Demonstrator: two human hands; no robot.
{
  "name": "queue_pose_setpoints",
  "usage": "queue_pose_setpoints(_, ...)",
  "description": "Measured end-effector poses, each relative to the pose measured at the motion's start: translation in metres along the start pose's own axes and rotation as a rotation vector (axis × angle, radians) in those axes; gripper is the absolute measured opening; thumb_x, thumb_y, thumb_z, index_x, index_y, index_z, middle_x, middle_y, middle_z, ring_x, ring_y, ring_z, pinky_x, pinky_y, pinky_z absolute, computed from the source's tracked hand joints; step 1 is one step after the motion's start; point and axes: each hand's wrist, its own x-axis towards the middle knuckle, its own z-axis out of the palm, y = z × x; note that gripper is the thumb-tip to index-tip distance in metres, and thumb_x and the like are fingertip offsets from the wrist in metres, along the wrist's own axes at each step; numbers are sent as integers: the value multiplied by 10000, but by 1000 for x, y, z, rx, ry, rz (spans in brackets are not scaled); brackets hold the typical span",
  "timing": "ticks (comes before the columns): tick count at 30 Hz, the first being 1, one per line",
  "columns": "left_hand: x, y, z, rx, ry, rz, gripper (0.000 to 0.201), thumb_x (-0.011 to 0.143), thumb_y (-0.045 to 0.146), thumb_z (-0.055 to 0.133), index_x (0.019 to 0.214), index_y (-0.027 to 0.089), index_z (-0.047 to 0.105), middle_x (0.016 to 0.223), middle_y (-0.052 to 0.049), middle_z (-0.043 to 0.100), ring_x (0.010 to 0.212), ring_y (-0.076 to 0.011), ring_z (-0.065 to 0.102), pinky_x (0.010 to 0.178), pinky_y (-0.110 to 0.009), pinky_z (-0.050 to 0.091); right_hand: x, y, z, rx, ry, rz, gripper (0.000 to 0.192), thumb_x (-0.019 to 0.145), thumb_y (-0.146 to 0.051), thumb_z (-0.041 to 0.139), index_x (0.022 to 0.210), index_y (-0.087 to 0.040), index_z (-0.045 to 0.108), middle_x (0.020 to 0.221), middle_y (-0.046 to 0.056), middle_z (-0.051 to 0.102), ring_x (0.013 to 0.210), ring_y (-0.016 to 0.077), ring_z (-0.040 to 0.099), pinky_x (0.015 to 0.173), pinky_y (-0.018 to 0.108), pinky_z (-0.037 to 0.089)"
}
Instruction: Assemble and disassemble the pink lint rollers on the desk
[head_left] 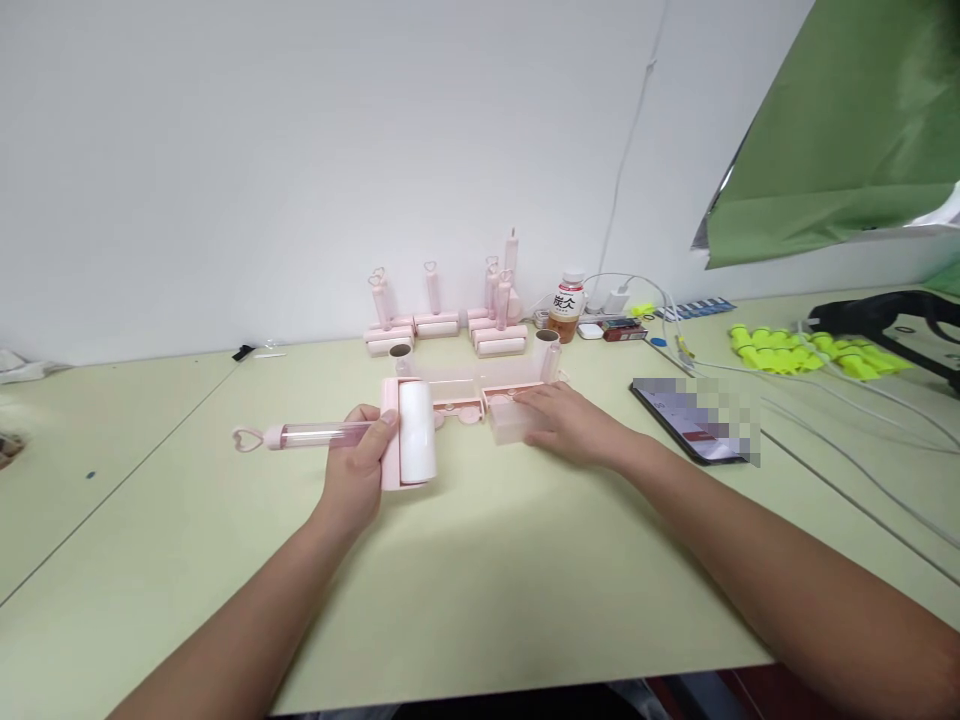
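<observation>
Assembly step judged in hand: lint roller [405, 433] was gripped in the left hand [358, 470], fingers clenched at its handle, lying on the table [480, 590]. The right hand [571, 425] was laid flat, fingers released, on a translucent cover [511, 422]. Fitting it would call for alignment.

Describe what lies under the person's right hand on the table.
The right hand rests on a translucent pink cover; the part beneath the palm is hidden.

We note a pale green worktop [480, 600], a pink lint roller [375, 435] with a white roll [417, 432], a translucent pink cover [514, 420], neon-yellow parts [810, 352], a dark green sheet [847, 130], and white cables [825, 400].
</observation>
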Motion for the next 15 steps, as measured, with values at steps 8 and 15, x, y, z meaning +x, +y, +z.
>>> queue_pose_setpoints(8, 20, -20, 3, -213, -5, -187, 298, 691, 402, 724, 650, 169, 543, 547, 44, 506, 482, -98, 463, 473, -221, 401, 0, -35, -2, -49, 216, -142, 401, 880, -340, 582, 1234, -158, 632, 1215, 146, 634, 1134, 309, 478, 978, 447, 326)
queue_pose_setpoints(15, 51, -13, 10, -362, -125, -225, 194, 680, 310, 672, 628, 143, 589, 542, -9, 594, 495, -154, 571, 474, -258, 482, 22, -61, 4, -190, 57, -252, 217, 896, -252, 536, 997, -140, 693, 1005, 120, 695, 1047, 288, 479, 871, 404, 281)
